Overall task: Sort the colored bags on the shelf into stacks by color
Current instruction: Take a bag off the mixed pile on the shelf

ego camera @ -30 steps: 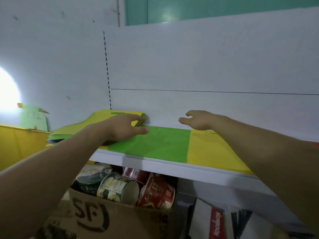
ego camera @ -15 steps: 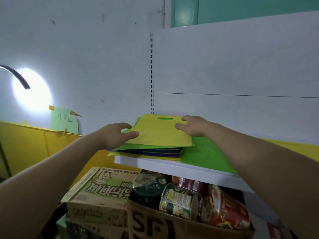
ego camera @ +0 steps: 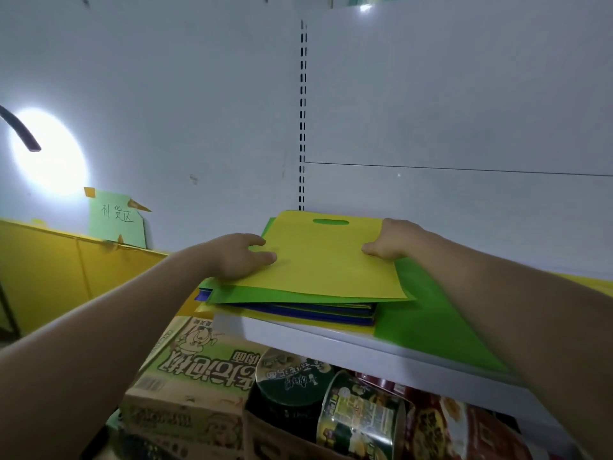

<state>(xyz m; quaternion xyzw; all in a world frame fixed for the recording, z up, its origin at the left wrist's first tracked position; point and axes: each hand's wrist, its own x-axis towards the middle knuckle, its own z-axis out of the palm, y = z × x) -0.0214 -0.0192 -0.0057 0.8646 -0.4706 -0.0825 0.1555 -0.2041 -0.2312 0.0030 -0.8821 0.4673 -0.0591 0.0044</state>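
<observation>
A shop stockroom was suggested. White slotted retail shelving (ego camera: pixel 302 127) was seen, with instant-noodle cups (ego camera: pixel 361 416) packed in cardboard boxes (ego camera: pixel 185 370) beneath. A handwritten green sign (ego camera: pixel 116 217) was taped to the wall.

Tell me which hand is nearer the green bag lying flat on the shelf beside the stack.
Right. The right hand grips the top yellow bag at its right edge, just above that green bag. The left hand is at the stack's far left side.
</observation>
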